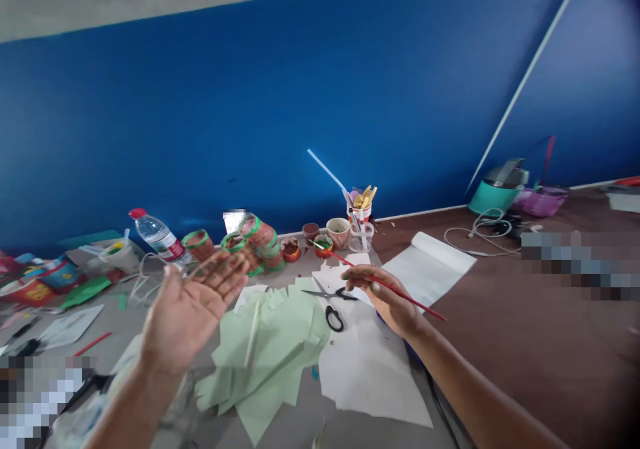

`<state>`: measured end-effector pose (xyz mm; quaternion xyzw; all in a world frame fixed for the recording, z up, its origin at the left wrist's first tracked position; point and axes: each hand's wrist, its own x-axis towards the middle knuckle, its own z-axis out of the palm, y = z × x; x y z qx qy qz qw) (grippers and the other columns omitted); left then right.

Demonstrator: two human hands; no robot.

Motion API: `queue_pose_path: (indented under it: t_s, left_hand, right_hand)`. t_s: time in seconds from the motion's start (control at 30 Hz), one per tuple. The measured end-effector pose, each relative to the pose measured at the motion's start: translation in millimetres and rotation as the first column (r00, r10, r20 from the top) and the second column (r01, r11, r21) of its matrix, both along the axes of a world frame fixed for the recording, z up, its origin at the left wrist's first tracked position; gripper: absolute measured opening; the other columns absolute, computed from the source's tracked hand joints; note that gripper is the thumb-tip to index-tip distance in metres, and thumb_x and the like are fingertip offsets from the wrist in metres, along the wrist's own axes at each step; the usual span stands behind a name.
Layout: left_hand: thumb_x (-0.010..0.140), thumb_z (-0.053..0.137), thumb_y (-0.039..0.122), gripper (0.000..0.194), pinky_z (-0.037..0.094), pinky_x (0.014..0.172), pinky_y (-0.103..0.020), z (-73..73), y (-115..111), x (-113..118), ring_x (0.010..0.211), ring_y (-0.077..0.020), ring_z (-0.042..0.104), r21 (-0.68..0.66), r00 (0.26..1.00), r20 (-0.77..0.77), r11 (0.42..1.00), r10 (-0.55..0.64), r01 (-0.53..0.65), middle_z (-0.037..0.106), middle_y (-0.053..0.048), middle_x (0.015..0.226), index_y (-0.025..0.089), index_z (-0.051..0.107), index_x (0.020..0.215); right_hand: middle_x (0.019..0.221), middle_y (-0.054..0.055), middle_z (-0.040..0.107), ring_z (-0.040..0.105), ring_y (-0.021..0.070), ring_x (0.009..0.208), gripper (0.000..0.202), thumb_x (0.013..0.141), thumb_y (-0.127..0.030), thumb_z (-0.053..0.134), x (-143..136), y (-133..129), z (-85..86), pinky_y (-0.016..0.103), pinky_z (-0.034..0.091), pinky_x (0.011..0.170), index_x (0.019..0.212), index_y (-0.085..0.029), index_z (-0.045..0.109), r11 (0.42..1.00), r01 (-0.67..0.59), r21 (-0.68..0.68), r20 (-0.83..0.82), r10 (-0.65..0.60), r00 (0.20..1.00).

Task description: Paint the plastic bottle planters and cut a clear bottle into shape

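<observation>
My left hand point(193, 309) is raised palm up, fingers stretched out and stained, with nothing in it. In my right hand point(383, 292) is a thin red paintbrush point(410, 300), its tip pointing left over a small pot of green paint point(323, 245). Black-handled scissors point(334, 317) lie partly opened beside my right hand, on white paper point(367, 369). Cut light green paper sheets point(273, 352) are piled between my hands. Behind them stand brown pots with green rims point(260, 232) and a small pot of brown paint point(290, 250).
A water bottle point(159, 236) stands behind my left hand. A cup of tools point(361, 206) is near the blue wall. A paper roll point(435, 262), white cable point(483, 236), teal container point(495, 196) and purple basket point(545, 200) are on the right.
</observation>
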<state>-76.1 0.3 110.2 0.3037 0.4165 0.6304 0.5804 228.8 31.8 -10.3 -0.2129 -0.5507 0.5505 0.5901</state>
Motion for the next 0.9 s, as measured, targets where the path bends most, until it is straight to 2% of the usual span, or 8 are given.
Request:
queue_pose_path:
  t_s: [0.13,0.2,0.37,0.53,0.6,0.73,0.83,0.9]
  left_hand:
    - [0.084,0.045,0.063,0.051,0.038,0.107,-0.047,-62.0,-8.8,34.1,0.114,-0.0305,0.06,-0.093,0.941,-0.049,0.94,-0.334,0.328,0.071,-0.011,0.114,0.023,0.074,0.096]
    - [0.079,0.048,0.068,0.054,0.037,0.107,-0.048,-89.2,-9.6,51.4,0.116,-0.0317,0.059,-0.099,0.878,-0.056,0.878,-0.475,0.468,0.067,-0.01,0.122,0.025,0.073,0.1]
    - [0.076,0.059,0.062,0.05,0.033,0.109,-0.046,-128.4,-13.8,83.5,0.125,-0.032,0.051,0.026,0.825,-0.037,0.824,-0.565,0.566,0.062,-0.01,0.129,0.029,0.069,0.113]
    - [0.077,0.067,0.046,0.037,0.034,0.108,-0.048,-139.5,-20.8,89.3,0.13,-0.0326,0.046,-0.027,0.84,0.009,0.839,-0.543,0.543,0.062,-0.008,0.129,0.033,0.07,0.112]
    - [0.073,0.071,0.047,0.034,0.035,0.107,-0.05,-138.0,-21.2,88.6,0.13,-0.0348,0.046,-0.042,0.843,0.04,0.842,-0.537,0.538,0.064,-0.008,0.126,0.032,0.073,0.102]
    - [0.071,0.071,0.049,0.022,0.034,0.107,-0.052,-126.9,-19.0,86.7,0.13,-0.0365,0.045,-0.021,0.849,0.085,0.851,-0.522,0.525,0.063,-0.006,0.128,0.03,0.076,0.081]
    - [0.077,0.065,0.05,0.023,0.03,0.111,-0.052,-119.5,-15.0,82.8,0.131,-0.0339,0.045,0.035,0.889,0.135,0.899,-0.438,0.437,0.063,-0.004,0.127,0.028,0.072,0.073]
    - [0.079,0.064,0.048,0.023,0.024,0.113,-0.052,-117.9,-11.7,78.8,0.131,-0.0324,0.045,0.076,0.911,0.192,0.931,-0.365,0.357,0.065,-0.004,0.125,0.026,0.07,0.072]
  right_hand:
    - [0.1,0.01,0.069,0.064,0.0232,0.086,0.036,0.095,-0.045,0.042,-9.0,-12.0,7.7,0.041,0.051,0.081,0.107,-0.02,0.065,0.977,0.159,0.145,0.121,-0.177,0.977]
    - [0.097,0.01,0.068,0.064,0.0216,0.081,0.042,0.096,-0.048,0.035,-14.8,-19.4,10.7,0.039,0.051,0.078,0.109,-0.02,0.063,0.947,0.135,0.293,0.269,-0.217,0.938]
    - [0.093,0.007,0.07,0.064,0.021,0.08,0.039,0.097,-0.031,0.031,-28.0,-27.0,5.4,0.038,0.047,0.079,0.134,-0.024,0.04,0.721,-0.097,0.686,0.504,-0.374,0.779]
    - [0.072,0.0,0.066,0.061,0.0172,0.07,0.027,0.092,-0.019,0.042,-37.1,-24.9,1.3,0.034,0.044,0.076,0.116,-0.022,0.053,0.56,-0.275,0.782,0.593,-0.53,0.607]
    - [0.072,0.001,0.067,0.062,0.0178,0.074,0.023,0.093,-0.02,0.043,-39.2,-26.3,5.4,0.036,0.045,0.079,0.111,-0.021,0.055,0.531,-0.31,0.789,0.598,-0.546,0.587]
    - [0.103,0.011,0.069,0.061,0.0204,0.099,0.033,0.094,-0.015,0.036,-40.9,-33.1,15.3,0.04,0.043,0.094,0.124,-0.016,0.049,0.475,-0.38,0.794,0.607,-0.583,0.541]
    - [0.09,0.006,0.069,0.06,0.0174,0.085,0.042,0.089,-0.008,0.034,-38.3,-35.1,20.3,0.039,0.044,0.094,0.129,-0.016,0.045,0.464,-0.371,0.804,0.593,-0.599,0.537]
    - [0.083,0.004,0.067,0.058,0.0176,0.075,0.043,0.086,-0.007,0.038,-29.8,-30.1,25.0,0.039,0.047,0.087,0.127,-0.016,0.047,0.484,-0.284,0.828,0.555,-0.631,0.542]
